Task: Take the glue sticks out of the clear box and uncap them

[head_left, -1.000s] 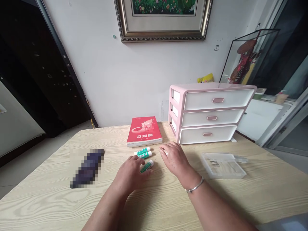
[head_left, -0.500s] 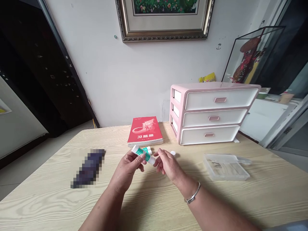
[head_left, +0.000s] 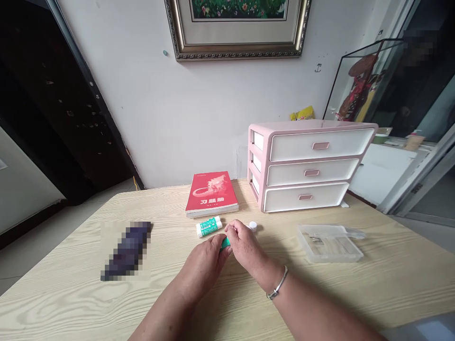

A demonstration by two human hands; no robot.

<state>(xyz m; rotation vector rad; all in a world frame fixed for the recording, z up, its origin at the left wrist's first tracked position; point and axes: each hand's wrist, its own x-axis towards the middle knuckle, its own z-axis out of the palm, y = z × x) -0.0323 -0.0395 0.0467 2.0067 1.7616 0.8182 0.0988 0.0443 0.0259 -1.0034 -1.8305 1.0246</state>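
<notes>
My left hand and my right hand meet just above the wooden table, both closed around one green-and-white glue stick; only a small green part of it shows between the fingers. Other glue sticks lie on the table just beyond my left hand. A small white cap sits on the table right behind my right hand. My right wrist wears a silver bracelet.
A red book lies at the far side of the table. A pink three-drawer organiser stands to its right, drawers closed. A clear plastic box lies to the right, and a blurred dark object to the left.
My left hand picked a glue stick off the table and both hands took hold of it. A white cap has appeared on the table. The hands have since closed together and lowered.
</notes>
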